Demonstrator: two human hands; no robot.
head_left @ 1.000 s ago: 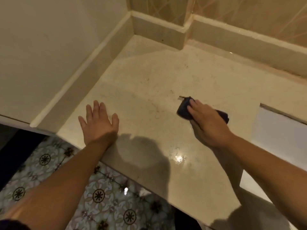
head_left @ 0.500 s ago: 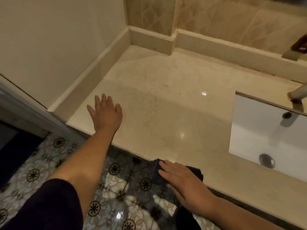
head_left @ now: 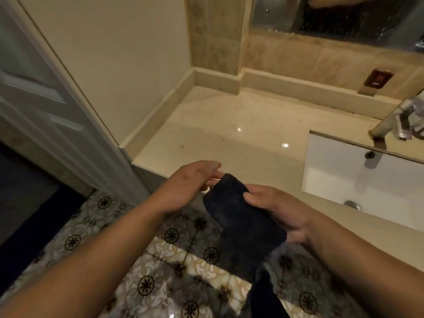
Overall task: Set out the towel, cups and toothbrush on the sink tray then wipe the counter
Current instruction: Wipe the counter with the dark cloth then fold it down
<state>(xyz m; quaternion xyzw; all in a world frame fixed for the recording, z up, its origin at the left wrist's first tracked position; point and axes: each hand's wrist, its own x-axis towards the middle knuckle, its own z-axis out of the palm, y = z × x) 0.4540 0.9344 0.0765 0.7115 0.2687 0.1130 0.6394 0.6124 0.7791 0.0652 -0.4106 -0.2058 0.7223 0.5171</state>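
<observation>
A dark blue folded cloth (head_left: 241, 221) hangs in the air in front of the counter's front edge, above the patterned floor. My right hand (head_left: 280, 210) grips it from the right, thumb on top. My left hand (head_left: 195, 182) is at the cloth's upper left corner, fingertips touching its edge. The beige stone counter (head_left: 229, 138) lies bare beyond the hands. No tray, cups or toothbrush are in view.
A white sink basin (head_left: 367, 180) with a drain sits at the right, a metal faucet (head_left: 399, 118) above it. A wall and door frame (head_left: 68, 111) stand to the left. Patterned floor tiles (head_left: 160, 271) are below. A mirror (head_left: 332, 17) hangs behind the counter.
The right hand swept the cloth across the counter to its front edge, then lifted it off. The left hand left the countertop and came to the cloth. The camera tilted up.
</observation>
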